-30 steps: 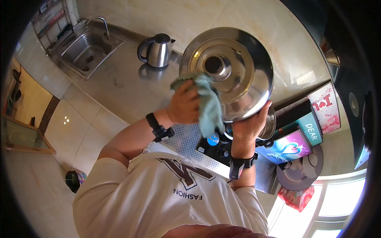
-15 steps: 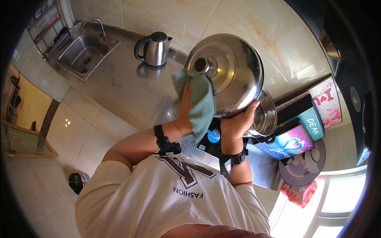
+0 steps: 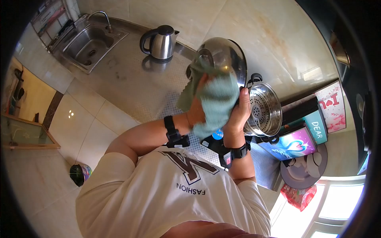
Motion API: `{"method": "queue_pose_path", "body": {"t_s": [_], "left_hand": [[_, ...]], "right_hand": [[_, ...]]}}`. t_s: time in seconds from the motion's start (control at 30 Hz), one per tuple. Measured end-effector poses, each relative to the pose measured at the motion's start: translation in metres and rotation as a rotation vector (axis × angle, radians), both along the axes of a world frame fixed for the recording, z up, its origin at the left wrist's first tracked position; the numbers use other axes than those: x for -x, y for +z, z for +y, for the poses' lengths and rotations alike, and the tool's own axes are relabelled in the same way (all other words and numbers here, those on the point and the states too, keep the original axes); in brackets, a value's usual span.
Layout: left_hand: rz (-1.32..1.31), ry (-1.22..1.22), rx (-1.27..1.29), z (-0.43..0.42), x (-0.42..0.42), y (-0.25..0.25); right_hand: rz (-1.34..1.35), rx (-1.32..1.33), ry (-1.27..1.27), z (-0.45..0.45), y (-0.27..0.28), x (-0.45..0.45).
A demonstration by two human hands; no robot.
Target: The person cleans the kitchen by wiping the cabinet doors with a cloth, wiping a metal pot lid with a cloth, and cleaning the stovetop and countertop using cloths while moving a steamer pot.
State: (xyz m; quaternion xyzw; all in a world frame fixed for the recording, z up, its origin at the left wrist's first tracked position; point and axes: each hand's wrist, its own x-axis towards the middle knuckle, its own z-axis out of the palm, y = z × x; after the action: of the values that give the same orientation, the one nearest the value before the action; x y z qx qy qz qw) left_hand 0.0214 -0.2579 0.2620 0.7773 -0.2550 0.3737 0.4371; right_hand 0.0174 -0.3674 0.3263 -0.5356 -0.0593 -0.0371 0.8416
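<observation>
A shiny steel lid (image 3: 228,53) is held up on a steep tilt above the counter. My right hand (image 3: 237,115) grips its lower rim, with the thumb on the right side. In my left hand (image 3: 197,107) is a green cloth (image 3: 220,95), which lies against the lid's face and covers much of it; the cloth and fingers are partly blurred. Just right of the lid stands a steel steamer pot (image 3: 264,109) with a perforated insert and black handles.
On the metal counter (image 3: 123,79) stands an electric kettle (image 3: 162,43); a sink (image 3: 89,47) with a tap is at the far left. Decorated panels (image 3: 291,142) and a round grey plate-like piece (image 3: 303,170) are at the right, above a red bag (image 3: 298,196).
The lid has turned from facing the camera to a steep, more edge-on tilt. The cloth has moved right across it with my left hand. More of the steamer pot shows.
</observation>
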Motion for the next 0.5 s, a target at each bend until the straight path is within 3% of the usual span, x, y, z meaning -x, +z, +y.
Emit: {"method": "queue_pose_path", "body": {"t_s": [0.03,0.13,0.2,0.27,0.3,0.33,0.37,0.5], "left_hand": [[-0.078,0.132,-0.18,-0.003,0.015,0.006],[-0.115,0.046,-0.079,0.003,-0.001,0.008],[-0.146,0.135,0.301,0.015,-0.03,0.035],[0.029,0.06,0.226,0.055,-0.047,0.034],[-0.023,0.011,0.097,0.076,-0.043,0.048],[0.332,-0.344,0.787,0.073,-0.051,0.057],[0.374,-0.309,0.738,0.069,-0.052,0.047],[0.4,-0.211,0.569,0.033,-0.034,0.01]], "right_hand": [[-0.009,0.022,0.036,-0.01,-0.003,-0.005],[-0.09,0.103,0.122,-0.021,-0.027,-0.004],[-0.226,0.45,0.099,-0.026,-0.034,0.004],[-0.463,0.729,0.055,-0.022,-0.031,0.014],[-0.627,0.843,0.035,-0.017,-0.027,0.018],[-0.762,0.88,0.035,-0.012,-0.019,0.019],[-0.766,0.878,0.033,-0.012,-0.018,0.018],[-0.292,0.559,0.073,-0.017,-0.02,0.002]]}}
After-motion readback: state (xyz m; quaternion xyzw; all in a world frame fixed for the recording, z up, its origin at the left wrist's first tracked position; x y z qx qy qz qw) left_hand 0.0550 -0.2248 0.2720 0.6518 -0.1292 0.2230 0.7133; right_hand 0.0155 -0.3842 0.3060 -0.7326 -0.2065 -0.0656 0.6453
